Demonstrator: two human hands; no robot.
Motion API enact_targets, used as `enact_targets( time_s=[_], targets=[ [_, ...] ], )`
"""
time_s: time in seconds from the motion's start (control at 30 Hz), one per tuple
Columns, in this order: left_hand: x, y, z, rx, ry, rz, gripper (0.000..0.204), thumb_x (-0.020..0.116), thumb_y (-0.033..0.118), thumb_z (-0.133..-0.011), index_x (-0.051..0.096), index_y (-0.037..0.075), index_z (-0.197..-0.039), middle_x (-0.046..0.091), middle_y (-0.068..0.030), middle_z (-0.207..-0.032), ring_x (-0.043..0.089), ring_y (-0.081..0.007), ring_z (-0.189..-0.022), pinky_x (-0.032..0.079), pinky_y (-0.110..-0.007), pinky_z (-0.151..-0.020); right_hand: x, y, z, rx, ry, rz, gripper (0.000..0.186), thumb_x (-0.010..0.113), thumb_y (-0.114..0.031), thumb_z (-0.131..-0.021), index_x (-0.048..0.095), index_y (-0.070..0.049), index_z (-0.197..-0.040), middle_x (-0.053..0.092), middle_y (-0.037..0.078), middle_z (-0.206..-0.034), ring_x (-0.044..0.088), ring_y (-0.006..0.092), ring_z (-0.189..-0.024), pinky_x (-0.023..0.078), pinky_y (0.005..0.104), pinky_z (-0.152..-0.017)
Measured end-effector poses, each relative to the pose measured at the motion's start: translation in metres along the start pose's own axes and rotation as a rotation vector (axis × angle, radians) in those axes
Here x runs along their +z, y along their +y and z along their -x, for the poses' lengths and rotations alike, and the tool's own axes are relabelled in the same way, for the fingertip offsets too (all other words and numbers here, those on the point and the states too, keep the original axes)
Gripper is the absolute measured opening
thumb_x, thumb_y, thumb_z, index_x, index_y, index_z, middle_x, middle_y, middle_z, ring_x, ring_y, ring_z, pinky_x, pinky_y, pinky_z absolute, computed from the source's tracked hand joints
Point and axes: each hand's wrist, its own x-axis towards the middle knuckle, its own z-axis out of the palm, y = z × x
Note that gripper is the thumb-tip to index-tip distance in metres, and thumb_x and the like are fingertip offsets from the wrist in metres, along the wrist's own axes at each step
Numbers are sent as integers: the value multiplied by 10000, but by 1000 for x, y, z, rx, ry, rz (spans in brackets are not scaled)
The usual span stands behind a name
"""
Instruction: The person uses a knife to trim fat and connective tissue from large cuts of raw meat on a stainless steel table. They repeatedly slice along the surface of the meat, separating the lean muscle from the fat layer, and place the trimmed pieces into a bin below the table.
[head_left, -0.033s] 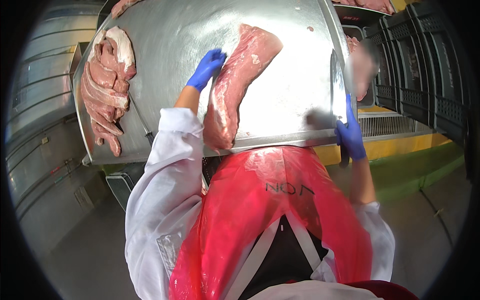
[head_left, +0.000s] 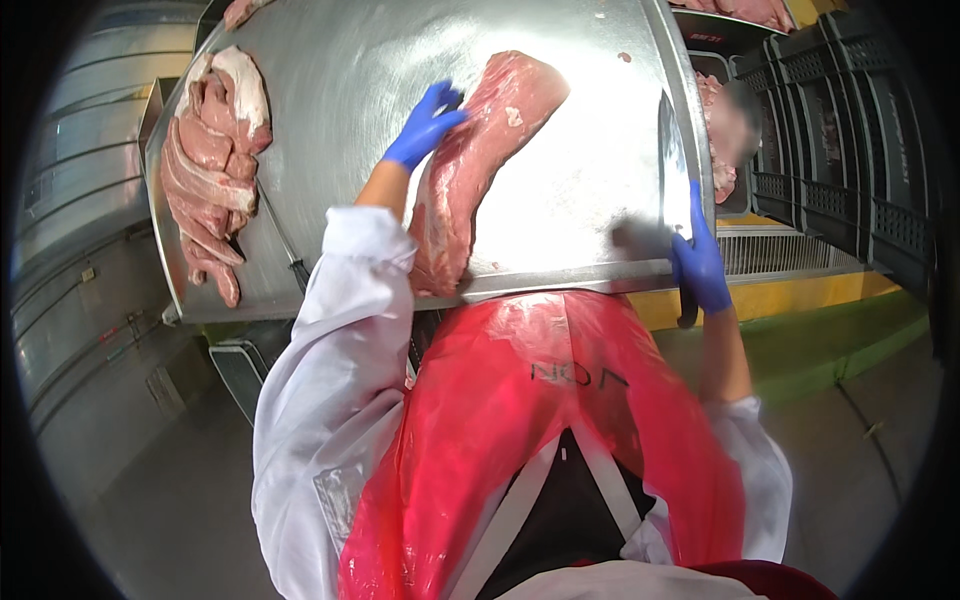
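Note:
A long pink cut of meat (head_left: 480,150) lies lengthwise on the steel table (head_left: 340,70). My left hand (head_left: 420,130), in a blue glove, is at its left side with fingers apart, the fingertips at or just beside the meat. My right hand (head_left: 700,260), also gloved in blue, grips a knife (head_left: 672,180) by its dark handle at the table's right edge, blade pointing away from me. On the left lies a pile of meat pieces (head_left: 205,150), with a thin rod-like tool (head_left: 275,225) with a dark handle beside it, partly behind my left sleeve.
Beyond the right edge are trays of meat (head_left: 735,15) and tall dark crates (head_left: 840,130), above a grating (head_left: 780,250) and a yellow ledge (head_left: 820,290). A metal wall (head_left: 90,130) stands at the left. A blurred patch hides part of the right-side meat.
My left hand has moved slightly up and right, its fingers more raised and spread. The long cut has shifted slightly right. My right hand still holds the knife.

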Motion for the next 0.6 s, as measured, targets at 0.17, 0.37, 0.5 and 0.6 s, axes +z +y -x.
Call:
enact_targets(
  time_s=[0.17,0.37,0.5,0.6],
  targets=[
    [55,46,-67,-157,18,-516,973,795,486,-809,375,-65,-1492,517,-296,-1423,538,-371,-1323,472,-403,-1071,21,-22,-87,-84,-23,68,849,514,-76,-955,70,-274,-1651,506,-14,-645,437,71,-511,437,256,-483],
    [47,60,-55,38,23,-724,463,736,345,-812,691,-46,-1056,726,-239,-920,723,-339,-862,549,-431,-793,99,-77,-175,-211,-72,-39,817,541,-149,-970,108,-308,-1644,592,57,-725,509,124,-525,513,302,-517],
    [58,73,-49,136,54,-724,390,715,310,-861,697,-16,-1074,725,-239,-953,715,-362,-884,546,-431,-807,126,-92,-240,-208,-212,-55,736,518,-183,-979,203,-305,-1633,601,58,-738,539,139,-560,526,322,-529],
    [48,66,-50,183,36,-818,399,727,314,-860,694,-17,-1081,720,-247,-964,711,-371,-880,543,-430,-807,98,-110,-226,-153,-510,229,711,492,-187,-974,235,-317,-1625,596,56,-720,549,135,-550,522,316,-513]
  ],
)
